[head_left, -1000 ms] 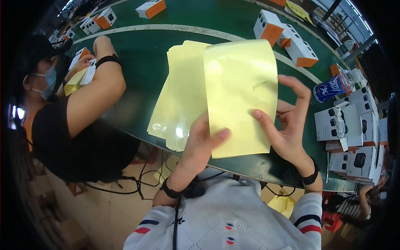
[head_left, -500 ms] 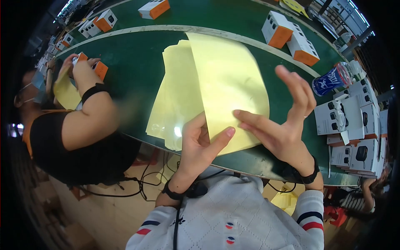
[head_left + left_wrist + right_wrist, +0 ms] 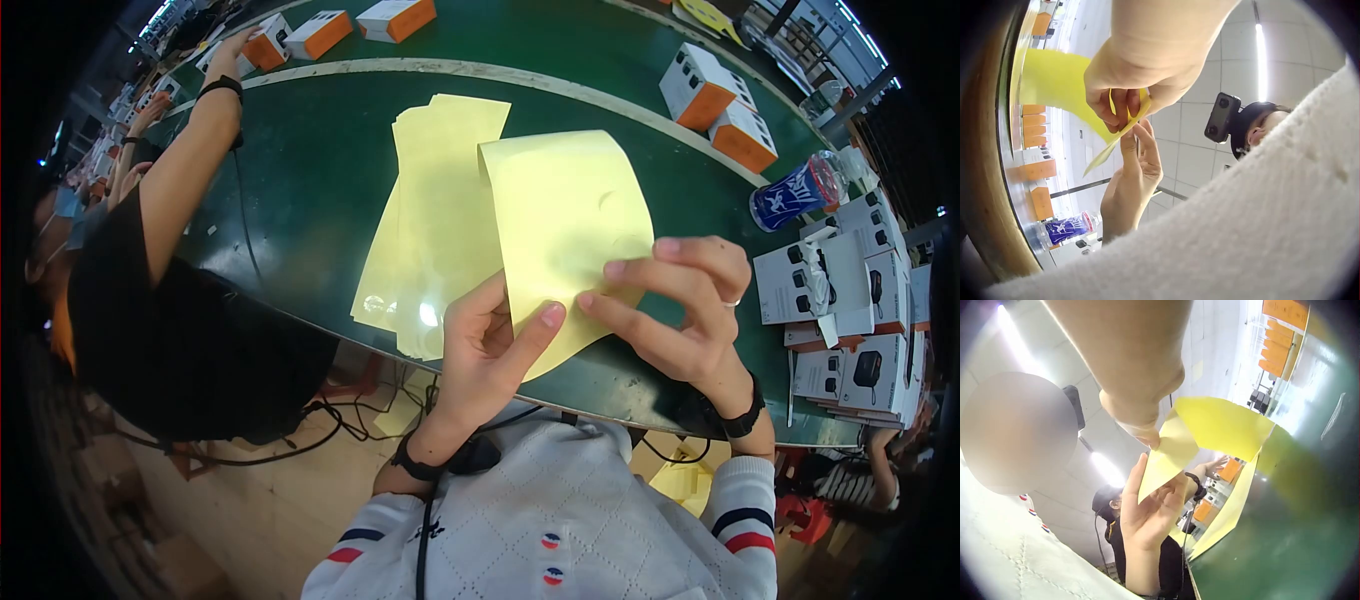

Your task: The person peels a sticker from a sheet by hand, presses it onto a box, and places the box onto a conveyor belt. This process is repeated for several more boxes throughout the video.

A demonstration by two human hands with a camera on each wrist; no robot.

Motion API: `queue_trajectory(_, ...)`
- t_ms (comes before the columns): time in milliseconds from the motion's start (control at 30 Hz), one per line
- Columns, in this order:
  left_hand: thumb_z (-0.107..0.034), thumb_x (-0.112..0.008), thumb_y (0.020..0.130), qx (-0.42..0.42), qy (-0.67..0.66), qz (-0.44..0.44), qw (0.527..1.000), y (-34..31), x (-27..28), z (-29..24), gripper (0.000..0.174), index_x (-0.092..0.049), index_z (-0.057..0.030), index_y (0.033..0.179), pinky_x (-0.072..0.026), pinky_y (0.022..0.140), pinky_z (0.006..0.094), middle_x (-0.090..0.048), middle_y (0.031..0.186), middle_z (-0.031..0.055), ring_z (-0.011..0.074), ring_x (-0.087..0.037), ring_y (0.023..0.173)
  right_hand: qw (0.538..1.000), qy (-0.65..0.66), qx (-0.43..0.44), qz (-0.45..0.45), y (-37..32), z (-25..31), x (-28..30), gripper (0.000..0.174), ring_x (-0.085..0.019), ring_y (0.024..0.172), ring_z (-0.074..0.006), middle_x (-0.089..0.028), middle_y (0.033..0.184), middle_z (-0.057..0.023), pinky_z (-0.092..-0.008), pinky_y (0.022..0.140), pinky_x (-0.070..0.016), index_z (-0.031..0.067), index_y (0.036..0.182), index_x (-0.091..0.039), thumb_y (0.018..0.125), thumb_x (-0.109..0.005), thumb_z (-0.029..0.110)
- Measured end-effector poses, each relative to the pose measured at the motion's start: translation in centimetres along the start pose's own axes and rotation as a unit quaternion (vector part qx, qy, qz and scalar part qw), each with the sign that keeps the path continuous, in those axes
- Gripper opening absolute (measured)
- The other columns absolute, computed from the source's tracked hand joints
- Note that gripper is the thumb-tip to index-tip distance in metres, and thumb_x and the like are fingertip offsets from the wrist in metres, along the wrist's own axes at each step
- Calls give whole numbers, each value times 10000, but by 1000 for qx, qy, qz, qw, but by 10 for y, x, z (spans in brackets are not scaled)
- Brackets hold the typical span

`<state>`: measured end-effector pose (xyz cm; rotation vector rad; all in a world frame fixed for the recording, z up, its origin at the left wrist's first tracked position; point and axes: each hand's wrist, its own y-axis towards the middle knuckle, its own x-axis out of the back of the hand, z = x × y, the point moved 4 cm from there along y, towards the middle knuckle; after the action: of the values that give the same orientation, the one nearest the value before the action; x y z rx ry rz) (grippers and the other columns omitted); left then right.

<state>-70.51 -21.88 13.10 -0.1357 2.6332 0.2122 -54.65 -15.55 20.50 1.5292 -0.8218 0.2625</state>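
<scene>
A pale yellow sheet [image 3: 570, 215] is held up over the table, its far end curling over. My left hand [image 3: 485, 345] grips its near left edge, thumb on the upper face and fingers beneath. The fingertips of my right hand [image 3: 690, 315] touch the upper face near the middle and right side, with the fingers bent and spread. In the right wrist view, a right fingertip is against the sheet [image 3: 1172, 450], just above the left hand [image 3: 1147, 519]. A fanned stack of similar yellow sheets [image 3: 435, 190] lies on the table to the left.
White-and-orange boxes [image 3: 697, 85] stand along the far side of the green table [image 3: 330, 160]. More printed boxes [image 3: 865, 375] are piled at the right beside a blue-labelled container [image 3: 790, 198]. Another person's arm [image 3: 190, 180] reaches across at the left.
The sheet's far end has dropped and curled over. My right hand moved left, then slightly right, its fingers now on the upper face. The person at left stretched an arm toward the far boxes.
</scene>
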Motion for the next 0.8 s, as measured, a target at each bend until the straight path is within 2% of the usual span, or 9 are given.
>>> queue_trajectory(67, -32, -646, 995, 3, -7, -3, 1000, 0, 1, 2, 295, -594, 73, 1266, -482, 916, 232, -681, 1178, 80, 89, -609, 1071, 999, -17, 33, -23, 0, 4, -2, 235, -579, 1014, -169, -722, 1011, 62, -294, 766, -420, 167, 838, -754, 604, -743, 164)
queue_trajectory(167, -32, -649, 993, 12, -20, -11, 1000, -1, 2, 2, 288, -594, 71, 1256, -484, 911, 232, -683, 1170, 80, 86, -611, 1065, 999, 0, 50, 4, -2, 3, -1, 246, -575, 1026, -194, -722, 1026, 46, -298, 794, -429, 162, 840, -756, 595, -759, 165)
queue_trajectory(267, -42, -646, 997, 21, -38, -17, 999, 0, -2, 2, 283, -593, 69, 1252, -485, 904, 231, -684, 1165, 79, 84, -613, 1060, 996, 69, -47, -17, -2, -4, -3, 267, -567, 1054, -221, -724, 1022, 30, -305, 835, -435, 158, 846, -760, 581, -780, 183)
queue_trajectory(367, -61, -640, 1006, 30, -41, -29, 998, 1, -3, 3, 287, -591, 68, 1259, -487, 905, 233, -683, 1168, 78, 84, -616, 1061, 994, 99, -30, 19, -4, -7, -2, 261, -540, 1100, -259, -709, 1091, -5, -353, 892, -432, 160, 834, -767, 580, -807, 203)
queue_trajectory(467, -74, -635, 1014, 44, -60, -51, 996, 5, -3, 4, 299, -587, 66, 1274, -489, 911, 236, -683, 1176, 77, 84, -616, 1062, 958, 258, -114, 48, 5, -14, 5, 232, -512, 1141, -281, -679, 1176, -50, -403, 916, -417, 158, 833, -784, 607, -822, 196)
queue_trajectory(533, -84, -630, 1021, 33, -35, -60, 997, 7, -2, 7, 311, -582, 69, 1287, -491, 904, 235, -687, 1170, 75, 85, -619, 1056, 909, 381, -169, 10, 7, -22, 10, 209, -498, 1160, -292, -659, 1216, -76, -422, 946, -405, 144, 832, -793, 627, -816, 181)
queue_trajectory(633, -102, -624, 1031, 23, -7, -56, 998, 9, 1, 11, 297, -601, 70, 1272, -500, 874, 228, -699, 1140, 72, 85, -629, 1028, 889, 410, -204, 9, 11, -28, 17, 297, -530, 1141, -316, -665, 1217, -103, -413, 942, -427, 120, 953, -815, 659, -797, 160)
queue_trajectory(733, -120, -620, 1039, 18, 28, -37, 999, 10, -2, 14, 264, -640, 60, 1231, -495, 797, 209, -707, 1076, 48, 58, -620, 957, 945, 252, -183, 96, 16, -21, 15, 388, -566, 1123, -321, -676, 1235, -76, -406, 921, -453, 149, 1090, -801, 702, -784, 160)
queue_trajectory(800, -128, -621, 1041, 17, 48, -31, 998, 8, -2, 15, 235, -665, 47, 1192, -471, 732, 197, -696, 1008, 18, 31, -590, 892, 960, 174, -171, 134, 20, -9, 8, 427, -577, 1130, -317, -677, 1253, -58, -411, 931, -462, 177, 1155, -790, 728, -779, 165)
